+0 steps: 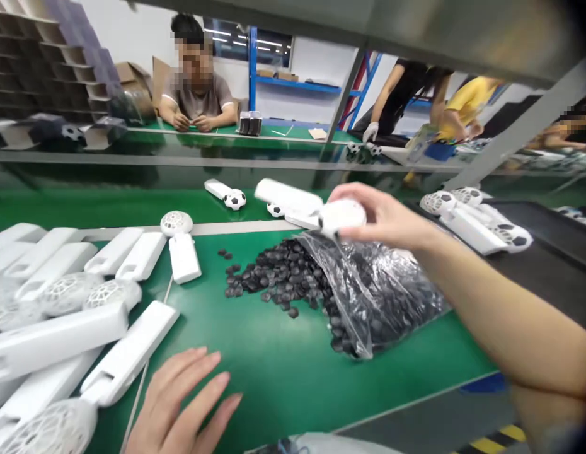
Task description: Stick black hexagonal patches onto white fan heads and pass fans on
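Note:
My right hand (373, 217) grips the round end of a white soccer-ball device (293, 197), its flat handle pointing left, above the back edge of the green work surface (255, 391). My left hand (189, 403) is at the lower left with its fingers spread and nothing in it. Beside it lies a white handle piece (132, 353). Small black pieces (293, 271) spill from a clear plastic bag (387, 296) below my right hand. Behind the held device, another ball piece (275, 209) is partly hidden.
Several white devices (61, 334) are piled at the left. One more (235, 199) lies on the belt behind. Others (482, 221) rest on a black tray at the right. A metal post (524, 123) slants at the right. Across the line, a person (198, 94) sits working.

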`<control>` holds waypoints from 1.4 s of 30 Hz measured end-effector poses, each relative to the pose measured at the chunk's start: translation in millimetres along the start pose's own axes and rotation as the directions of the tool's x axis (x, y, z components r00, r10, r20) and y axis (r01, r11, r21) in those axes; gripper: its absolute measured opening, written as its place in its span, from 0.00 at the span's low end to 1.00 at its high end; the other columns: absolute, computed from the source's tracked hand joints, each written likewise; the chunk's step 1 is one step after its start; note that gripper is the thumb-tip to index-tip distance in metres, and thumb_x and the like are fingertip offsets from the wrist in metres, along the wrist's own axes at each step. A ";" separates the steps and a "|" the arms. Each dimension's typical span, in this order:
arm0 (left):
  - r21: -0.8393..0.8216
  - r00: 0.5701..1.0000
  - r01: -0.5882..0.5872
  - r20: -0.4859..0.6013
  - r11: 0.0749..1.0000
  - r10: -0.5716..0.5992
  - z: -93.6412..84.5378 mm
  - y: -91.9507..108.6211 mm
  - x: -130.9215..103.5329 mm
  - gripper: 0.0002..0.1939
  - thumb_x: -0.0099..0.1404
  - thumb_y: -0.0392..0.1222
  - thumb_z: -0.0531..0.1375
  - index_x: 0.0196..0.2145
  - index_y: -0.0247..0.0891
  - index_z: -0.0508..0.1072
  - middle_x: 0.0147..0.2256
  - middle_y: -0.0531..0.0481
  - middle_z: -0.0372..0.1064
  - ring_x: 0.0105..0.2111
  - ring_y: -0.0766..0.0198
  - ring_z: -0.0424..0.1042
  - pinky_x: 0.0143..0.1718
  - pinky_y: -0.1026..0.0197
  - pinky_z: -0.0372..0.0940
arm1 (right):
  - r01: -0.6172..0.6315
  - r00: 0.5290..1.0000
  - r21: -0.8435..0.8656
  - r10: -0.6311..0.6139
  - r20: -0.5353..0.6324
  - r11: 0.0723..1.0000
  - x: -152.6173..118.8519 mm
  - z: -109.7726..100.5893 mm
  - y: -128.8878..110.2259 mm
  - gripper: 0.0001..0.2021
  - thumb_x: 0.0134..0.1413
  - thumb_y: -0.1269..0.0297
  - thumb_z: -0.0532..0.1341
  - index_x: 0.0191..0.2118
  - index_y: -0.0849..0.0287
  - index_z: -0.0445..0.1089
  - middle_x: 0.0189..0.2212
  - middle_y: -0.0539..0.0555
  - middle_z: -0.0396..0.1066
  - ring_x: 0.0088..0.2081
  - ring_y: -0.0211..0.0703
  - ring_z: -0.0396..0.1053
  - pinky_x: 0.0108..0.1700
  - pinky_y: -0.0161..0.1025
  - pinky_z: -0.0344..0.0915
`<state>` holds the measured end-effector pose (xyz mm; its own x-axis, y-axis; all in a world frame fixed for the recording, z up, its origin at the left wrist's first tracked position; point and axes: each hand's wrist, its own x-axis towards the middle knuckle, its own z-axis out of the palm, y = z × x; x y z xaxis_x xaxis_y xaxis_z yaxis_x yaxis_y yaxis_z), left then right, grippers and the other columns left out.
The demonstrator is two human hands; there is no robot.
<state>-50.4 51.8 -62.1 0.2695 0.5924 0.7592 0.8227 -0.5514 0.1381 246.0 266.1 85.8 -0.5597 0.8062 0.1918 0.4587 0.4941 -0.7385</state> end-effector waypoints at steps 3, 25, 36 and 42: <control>0.106 0.995 -0.095 -0.015 0.990 0.097 -8.7 18.9 29.8 0.19 0.53 0.36 0.65 0.43 0.38 0.66 0.45 0.46 0.67 0.50 0.53 0.63 0.54 0.47 0.56 | 0.273 0.909 0.037 -0.270 0.317 0.961 -52.3 66.9 -47.5 0.24 0.35 0.71 0.68 0.45 0.56 0.67 0.44 0.53 0.66 0.44 0.44 0.65 0.47 0.41 0.63; 0.367 0.778 0.048 0.570 0.929 -0.265 0.0 3.4 17.2 0.28 0.67 0.47 0.49 0.59 0.24 0.55 0.37 0.40 0.66 0.37 0.52 0.65 0.35 0.52 0.61 | 0.080 0.990 -0.602 0.008 0.142 0.794 94.7 221.6 0.0 0.07 0.52 0.78 0.57 0.35 0.67 0.71 0.39 0.63 0.72 0.42 0.50 0.69 0.45 0.46 0.63; 0.166 0.723 0.210 0.637 0.963 -0.267 -2.4 -5.8 25.4 0.25 0.63 0.43 0.53 0.57 0.34 0.58 0.43 0.43 0.65 0.42 0.52 0.64 0.40 0.52 0.60 | 0.124 0.991 -0.068 -0.121 0.051 0.990 -25.3 157.4 -29.9 0.04 0.55 0.68 0.59 0.36 0.57 0.71 0.32 0.49 0.72 0.32 0.37 0.69 0.34 0.34 0.67; 0.037 0.707 0.331 0.652 0.943 -0.274 1.0 -5.9 34.1 0.31 0.59 0.48 0.57 0.59 0.41 0.55 0.50 0.45 0.62 0.46 0.54 0.65 0.44 0.55 0.61 | 0.453 0.891 -0.189 -0.449 0.064 0.871 -92.6 175.3 -27.4 0.07 0.59 0.70 0.56 0.38 0.57 0.71 0.31 0.52 0.70 0.35 0.39 0.66 0.38 0.39 0.63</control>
<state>-45.5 75.8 -37.6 0.2914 0.9529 0.0837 0.8836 -0.3017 0.3582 164.3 120.9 -25.0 -0.7490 0.4757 0.4612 0.2768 0.8570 -0.4346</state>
